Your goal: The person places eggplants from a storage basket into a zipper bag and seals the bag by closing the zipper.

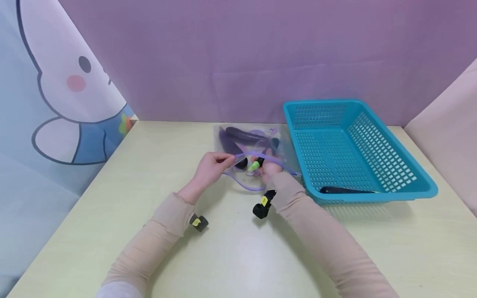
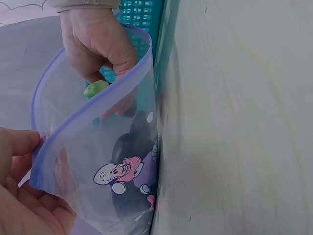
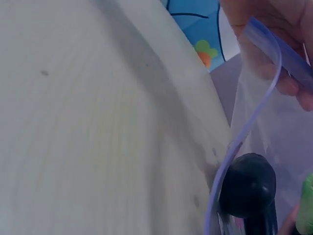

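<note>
Nearest, two beige sleeves (image 1: 149,242) reach across the pale table (image 1: 238,256), each with a black wrist camera (image 1: 198,222) bearing a yellow label. Beyond them, toward the far side, lies a clear plastic bag (image 2: 98,152) with a lavender rim and a cartoon print, its mouth spread toward the near side. The left hand (image 1: 210,169) pinches the left part of that rim between thumb and fingers. The right hand (image 1: 271,166) is inside the mouth, fingers curled round a green-tipped eggplant (image 1: 255,166). Two more dark eggplants (image 1: 246,135) lie deeper in the bag. Just right stands a turquoise basket (image 1: 328,159), another dark eggplant (image 1: 343,190) along its near wall.
</note>
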{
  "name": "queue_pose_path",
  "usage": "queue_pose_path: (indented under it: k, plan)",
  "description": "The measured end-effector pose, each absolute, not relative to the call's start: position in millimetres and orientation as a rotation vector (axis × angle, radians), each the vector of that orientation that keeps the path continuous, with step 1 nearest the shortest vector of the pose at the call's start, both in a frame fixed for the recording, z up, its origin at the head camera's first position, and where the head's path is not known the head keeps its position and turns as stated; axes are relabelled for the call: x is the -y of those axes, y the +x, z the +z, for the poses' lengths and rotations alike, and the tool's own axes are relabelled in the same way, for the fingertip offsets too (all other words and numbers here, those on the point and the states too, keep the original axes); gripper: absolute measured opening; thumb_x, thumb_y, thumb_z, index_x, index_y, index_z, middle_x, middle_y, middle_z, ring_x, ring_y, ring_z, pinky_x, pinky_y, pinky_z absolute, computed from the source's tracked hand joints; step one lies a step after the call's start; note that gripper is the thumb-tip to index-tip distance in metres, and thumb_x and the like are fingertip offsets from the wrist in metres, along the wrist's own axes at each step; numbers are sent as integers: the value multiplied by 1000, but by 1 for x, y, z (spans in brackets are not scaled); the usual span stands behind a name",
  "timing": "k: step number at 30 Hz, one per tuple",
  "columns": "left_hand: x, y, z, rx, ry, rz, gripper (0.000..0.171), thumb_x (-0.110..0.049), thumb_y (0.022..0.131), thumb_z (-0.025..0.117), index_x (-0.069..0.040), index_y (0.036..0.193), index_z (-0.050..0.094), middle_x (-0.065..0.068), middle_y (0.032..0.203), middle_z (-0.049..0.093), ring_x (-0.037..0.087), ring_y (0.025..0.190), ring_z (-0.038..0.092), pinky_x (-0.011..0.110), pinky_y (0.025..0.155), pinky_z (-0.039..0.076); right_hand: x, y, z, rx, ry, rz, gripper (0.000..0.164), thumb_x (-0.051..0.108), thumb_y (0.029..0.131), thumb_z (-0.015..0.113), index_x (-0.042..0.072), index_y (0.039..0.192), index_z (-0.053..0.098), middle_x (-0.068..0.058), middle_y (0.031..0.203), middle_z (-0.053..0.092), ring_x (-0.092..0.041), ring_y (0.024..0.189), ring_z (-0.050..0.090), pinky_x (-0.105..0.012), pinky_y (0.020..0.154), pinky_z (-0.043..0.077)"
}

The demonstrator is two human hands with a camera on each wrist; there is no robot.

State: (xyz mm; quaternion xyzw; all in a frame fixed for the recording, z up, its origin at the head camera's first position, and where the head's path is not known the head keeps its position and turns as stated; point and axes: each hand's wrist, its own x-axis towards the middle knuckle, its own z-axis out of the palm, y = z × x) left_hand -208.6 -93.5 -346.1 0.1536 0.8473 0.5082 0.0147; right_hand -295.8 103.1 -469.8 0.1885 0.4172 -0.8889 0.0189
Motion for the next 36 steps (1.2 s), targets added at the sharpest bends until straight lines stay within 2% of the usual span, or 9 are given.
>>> queue_pose_path:
  k: [3, 6, 14, 18, 21, 28, 32, 33, 36]
  plan:
    - [93, -209, -346, -2636, 482, 1582, 23, -14, 93, 59, 3, 106, 70, 18, 100, 71, 18, 85, 64, 19, 70, 48, -105, -310, -484, -1324, 545, -2733, 37, 38, 98, 48, 10, 121, 47, -21, 89, 65, -27, 71, 68, -34, 66, 57]
    - [93, -209, -347, -2631, 478, 1586, 23, -14, 93, 59, 3, 106, 69, 19, 100, 71, 20, 86, 64, 19, 70, 48, -106, -324, -491, -1418, 549, -2659, 44, 40, 97, 49, 17, 134, 38, -18, 92, 66, -24, 72, 70, -33, 70, 57]
    - [94, -208, -350, -2611, 483, 1605, 22, -13, 93, 59, 3, 105, 69, 19, 99, 71, 7, 75, 59, 20, 68, 48, -118, -360, -507, -1860, 733, -2511, 42, 47, 96, 47, 9, 110, 57, -10, 70, 64, -21, 45, 55, -36, 45, 48]
    - [95, -208, -350, -2614, 483, 1610, 22, -13, 93, 59, 3, 104, 70, 19, 96, 71, 13, 78, 61, 21, 67, 47, -123, -353, -483, -2042, 868, -2360, 43, 45, 95, 50, 5, 103, 59, -10, 71, 56, -21, 46, 46, -36, 44, 41]
    - [95, -208, -349, -2612, 476, 1620, 22, -12, 93, 59, 3, 104, 70, 19, 95, 71, 20, 81, 64, 20, 67, 47, -127, -351, -471, -1981, 880, -2312, 47, 49, 94, 49, 6, 109, 59, -9, 83, 57, -20, 57, 50, -36, 52, 45]
    - [94, -208, -349, -2598, 464, 1638, 22, -12, 93, 59, 4, 105, 69, 20, 95, 71, 25, 82, 63, 20, 65, 47, -133, -367, -470, -1992, 892, -2311, 32, 27, 99, 41, 2, 116, 53, -11, 89, 58, -25, 65, 61, -39, 53, 54]
    - [94, -208, -349, -2596, 450, 1630, 22, -12, 93, 59, 3, 105, 69, 20, 95, 71, 28, 82, 63, 19, 63, 45, -134, -361, -467, -2228, 860, -2091, 43, 35, 100, 43, 0, 124, 54, -16, 105, 63, -28, 77, 66, -39, 64, 56]
    - [94, -208, -349, -2597, 450, 1629, 22, -12, 93, 59, 3, 104, 69, 20, 94, 71, 29, 82, 63, 18, 62, 44, -135, -360, -467, -2330, 831, -2007, 44, 33, 99, 44, -4, 118, 56, -18, 98, 64, -27, 72, 65, -36, 60, 55]
    - [94, -208, -349, -2603, 451, 1630, 22, -12, 93, 59, 3, 104, 70, 20, 94, 71, 29, 81, 62, 19, 61, 43, -133, -349, -456, -2249, 735, -2032, 42, 35, 100, 43, 6, 129, 53, -20, 95, 65, -28, 71, 66, -38, 63, 56]
